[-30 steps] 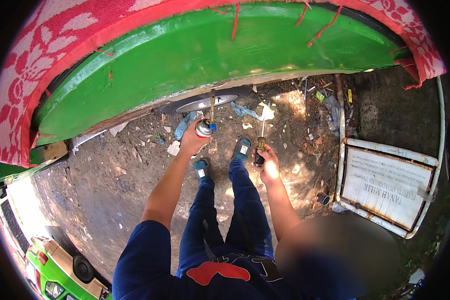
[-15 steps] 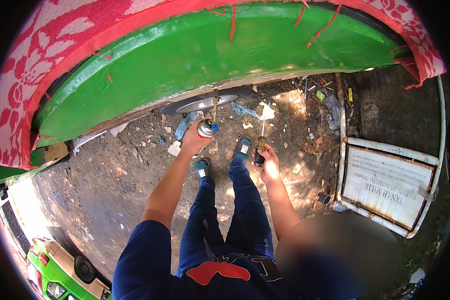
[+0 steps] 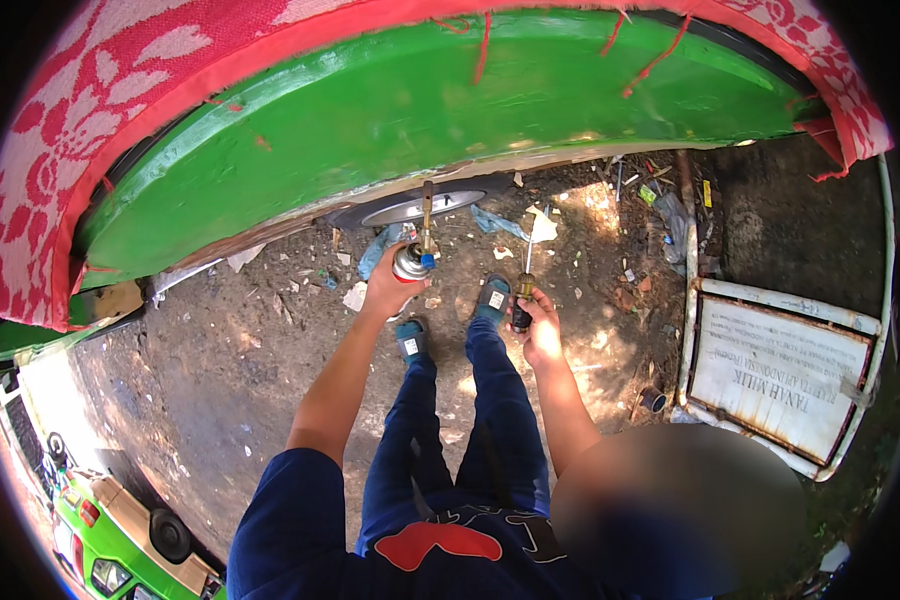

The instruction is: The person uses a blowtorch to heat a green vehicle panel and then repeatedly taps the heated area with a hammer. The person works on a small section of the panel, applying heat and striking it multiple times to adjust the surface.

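Observation:
My left hand [image 3: 388, 288] is wrapped round the canister of a gas torch [image 3: 410, 263]. The torch has a blue knob and a brass-coloured nozzle pointing away from me; no flame can be made out. To its right, my right hand [image 3: 544, 332] grips a screwdriver [image 3: 524, 290] by its dark and amber handle, its metal shaft pointing away from me. The two tools are held apart, over the ground. Beyond them stands the lower green body panel [image 3: 420, 115] of a vehicle, with a wheel [image 3: 420, 207] partly showing under it.
A red and white floral cloth [image 3: 150, 65] with hanging threads lies over the panel's top. At right, a rusty white metal frame holds a sign board [image 3: 770, 365]. Rags [image 3: 380, 250], paper scraps and other litter lie on the dirt. A green vehicle [image 3: 120, 550] stands at lower left.
The view has shifted slightly, moving the surroundings a little to the right in it. Both hands keep their grip on the gas torch and the screwdriver, with hardly any movement.

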{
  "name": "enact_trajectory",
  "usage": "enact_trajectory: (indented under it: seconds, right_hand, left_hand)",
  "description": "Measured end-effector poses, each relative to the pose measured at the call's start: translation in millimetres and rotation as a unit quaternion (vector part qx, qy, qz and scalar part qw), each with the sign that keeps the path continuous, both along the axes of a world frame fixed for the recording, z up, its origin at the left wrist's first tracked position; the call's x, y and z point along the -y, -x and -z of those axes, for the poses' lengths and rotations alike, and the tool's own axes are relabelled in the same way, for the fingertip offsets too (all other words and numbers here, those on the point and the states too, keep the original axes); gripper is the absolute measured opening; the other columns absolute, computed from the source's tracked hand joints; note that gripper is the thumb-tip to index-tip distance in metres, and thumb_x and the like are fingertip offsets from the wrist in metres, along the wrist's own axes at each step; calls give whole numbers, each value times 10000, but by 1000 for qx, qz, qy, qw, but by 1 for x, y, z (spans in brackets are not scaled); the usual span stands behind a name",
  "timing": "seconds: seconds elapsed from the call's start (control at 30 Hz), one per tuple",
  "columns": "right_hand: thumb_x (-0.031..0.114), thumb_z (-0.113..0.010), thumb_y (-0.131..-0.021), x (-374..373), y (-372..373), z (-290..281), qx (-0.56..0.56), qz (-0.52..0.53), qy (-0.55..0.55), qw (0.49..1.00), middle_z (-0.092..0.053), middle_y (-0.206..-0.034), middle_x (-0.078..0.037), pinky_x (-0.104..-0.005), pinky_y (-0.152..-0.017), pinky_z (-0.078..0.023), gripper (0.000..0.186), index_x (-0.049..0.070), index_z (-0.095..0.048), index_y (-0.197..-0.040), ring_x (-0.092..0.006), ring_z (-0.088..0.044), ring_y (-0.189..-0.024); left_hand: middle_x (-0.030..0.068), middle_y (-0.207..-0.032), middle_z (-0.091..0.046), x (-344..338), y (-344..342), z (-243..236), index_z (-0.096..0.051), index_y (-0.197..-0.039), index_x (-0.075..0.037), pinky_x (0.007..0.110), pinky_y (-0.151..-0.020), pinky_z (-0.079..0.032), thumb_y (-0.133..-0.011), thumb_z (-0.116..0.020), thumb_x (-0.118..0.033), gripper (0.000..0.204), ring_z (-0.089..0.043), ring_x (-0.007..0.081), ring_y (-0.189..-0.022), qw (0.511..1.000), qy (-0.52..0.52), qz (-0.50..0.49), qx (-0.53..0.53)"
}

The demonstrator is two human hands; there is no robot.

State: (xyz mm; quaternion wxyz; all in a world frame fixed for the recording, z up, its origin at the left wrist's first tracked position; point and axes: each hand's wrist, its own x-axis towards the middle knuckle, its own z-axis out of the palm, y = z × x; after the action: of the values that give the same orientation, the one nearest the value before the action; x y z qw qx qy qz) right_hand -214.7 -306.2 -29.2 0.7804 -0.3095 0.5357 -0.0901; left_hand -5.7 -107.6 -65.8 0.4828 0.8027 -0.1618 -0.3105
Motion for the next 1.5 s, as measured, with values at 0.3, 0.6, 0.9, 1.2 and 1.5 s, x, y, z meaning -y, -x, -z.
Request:
enact_trajectory:
  seconds: [0.3, 0.6, 0.9, 1.2, 1.5]
  right_hand:
    - [98, -607, -900, -10, -4, 2, 5, -26, 12, 1000, -685, -1008, -24, -302, -622, -529, 351, 121, -538, -1243, -121, -647, -844]
    - [116, -609, -896, -19, 4, -4, -9, -25, 19, 999, -678, -1007, -8, -303, -639, -530, 334, 145, -550, -1223, -114, -636, -861]
    - [108, -618, -891, -23, 11, -8, 0, 8, 29, 1000, -671, -982, -10, -293, -596, -528, 333, 125, -546, -1215, -117, -641, -834]
    - [143, -670, -864, -11, 4, -12, -61, -59, 140, 986, -635, -922, 9, -256, -571, -479, 356, 99, -562, -1200, -85, -603, -775]
    - [237, -735, -780, 33, -105, -36, -112, -316, 570, 750, -699, -940, -156, -378, -701, -547, 366, 110, -706, -1122, -297, -690, -812]
  left_hand:
    - [130, -1159, -651, -8, -3, -3, -489, -1328, -19, 341, -947, -485, -623, -880, -214, 830, -634, 227, -1066, 1000, -2, -1, -12]
    - [148, -1172, -641, -13, -3, -2, -499, -1306, -25, 354, -956, -483, -613, -881, -228, 817, -630, 264, -1082, 1000, 3, 9, -5]
    - [161, -1182, -635, 0, -2, -8, -503, -1310, -28, 345, -968, -479, -623, -873, -220, 804, -628, 271, -1091, 999, 22, 39, -2]
    - [150, -1170, -645, 9, 1, -15, -501, -1305, -10, 338, -959, -481, -630, -873, -210, 796, -634, 250, -1082, 998, -6, 56, -28]
    - [139, -1162, -663, -48, 9, -7, -507, -1321, -40, 352, -940, -493, -620, -878, -209, 812, -646, 241, -1075, 998, -52, -11, -36]
